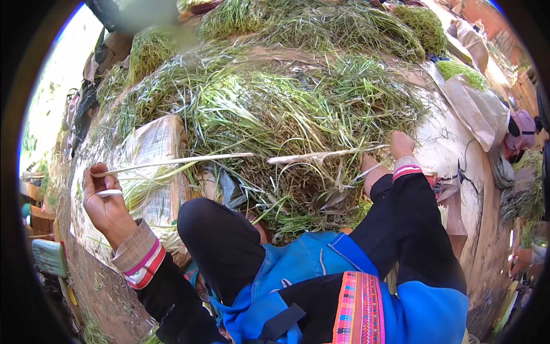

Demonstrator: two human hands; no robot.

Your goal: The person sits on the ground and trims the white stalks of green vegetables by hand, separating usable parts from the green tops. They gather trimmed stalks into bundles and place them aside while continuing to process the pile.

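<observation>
My left hand (103, 195) is raised at the left, its fingers and thumb closed on the end of a long pale stalk (172, 161) that points right. A small white piece (109, 193) lies across its fingers. My right hand (402, 145) is a fist at the right, around the end of a second pale strip (300, 158) with a ragged tip. The two inner ends lie near each other, apart. Below them spreads a heap of green stalks and brown roots (318, 172). Trimmed pale green stalks (146, 182) rest on a wrapped block (152, 137) beside my left hand.
More grass-like bundles (343, 26) lie beyond the heap. White sheeting (455, 172) extends at the right, with a pale sack (477, 109) near it. A green-topped stool (49, 258) stands at far left. At the right edge, a person's hand (522, 260) shows.
</observation>
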